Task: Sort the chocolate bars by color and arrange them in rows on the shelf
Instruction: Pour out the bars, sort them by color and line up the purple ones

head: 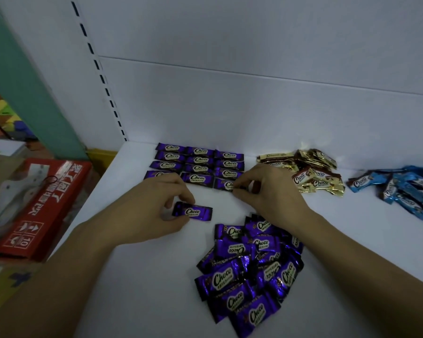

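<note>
Purple Choco bars lie in neat rows (200,164) at the back of the white shelf (144,276). A loose heap of purple bars (249,267) sits near the front. My left hand (154,203) pinches the left end of a single purple bar (193,212) lying on the shelf below the rows. My right hand (266,189) pinches the right end of the last purple bar (226,184) in the nearest row. A gold pile (310,172) and a blue pile (405,189) lie to the right.
A red cardboard box (42,206) stands left of the shelf, below its edge. The white back panel (254,93) rises right behind the rows, with a slotted upright (103,79) at the left corner. Bare shelf surface shows between the heaps.
</note>
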Available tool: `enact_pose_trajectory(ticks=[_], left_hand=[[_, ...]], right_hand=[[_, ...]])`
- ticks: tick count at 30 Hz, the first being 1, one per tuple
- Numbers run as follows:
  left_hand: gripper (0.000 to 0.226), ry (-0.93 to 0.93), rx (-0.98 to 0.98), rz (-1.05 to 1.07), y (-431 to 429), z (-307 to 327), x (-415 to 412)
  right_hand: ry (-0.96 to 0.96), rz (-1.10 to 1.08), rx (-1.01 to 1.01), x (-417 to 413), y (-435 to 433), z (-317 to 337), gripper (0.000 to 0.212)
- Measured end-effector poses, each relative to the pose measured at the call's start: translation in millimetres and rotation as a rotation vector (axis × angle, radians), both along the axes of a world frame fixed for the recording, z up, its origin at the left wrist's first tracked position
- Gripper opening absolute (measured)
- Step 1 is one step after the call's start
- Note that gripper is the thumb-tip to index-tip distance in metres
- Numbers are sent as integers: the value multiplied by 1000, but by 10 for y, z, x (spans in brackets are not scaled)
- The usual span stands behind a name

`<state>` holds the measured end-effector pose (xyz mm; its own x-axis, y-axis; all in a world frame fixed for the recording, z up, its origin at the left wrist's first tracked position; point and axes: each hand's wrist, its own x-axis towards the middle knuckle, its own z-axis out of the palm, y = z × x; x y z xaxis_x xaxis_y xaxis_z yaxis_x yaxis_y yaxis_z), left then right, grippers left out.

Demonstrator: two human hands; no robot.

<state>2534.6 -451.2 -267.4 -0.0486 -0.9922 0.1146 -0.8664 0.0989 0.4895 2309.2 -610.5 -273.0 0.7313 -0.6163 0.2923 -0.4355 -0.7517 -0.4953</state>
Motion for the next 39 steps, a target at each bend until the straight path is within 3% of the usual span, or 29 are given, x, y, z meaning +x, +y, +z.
enact_pose_trajectory(ticks=[8, 12, 15, 23, 32, 39], left_hand=[[25, -10, -13, -2, -8, 11, -28], [24, -22, -8, 2, -3, 14, -42], [24, -53, -4, 3, -10, 26, -59], [17, -55, 0, 0, 3, 43, -82], [10, 91, 79, 80, 11, 100, -24], [8, -61, 98, 75, 72, 185, 223]], right_hand=[[16, 61, 6, -104, -16, 202, 17], [349, 359, 101, -402, -24, 530, 22], [488, 411, 92, -521, -24, 523, 35], [463, 377, 119, -544, 12, 474, 37], [255, 301, 35, -346, 124, 590, 36], [183, 285, -64, -87, 251, 544, 42]])
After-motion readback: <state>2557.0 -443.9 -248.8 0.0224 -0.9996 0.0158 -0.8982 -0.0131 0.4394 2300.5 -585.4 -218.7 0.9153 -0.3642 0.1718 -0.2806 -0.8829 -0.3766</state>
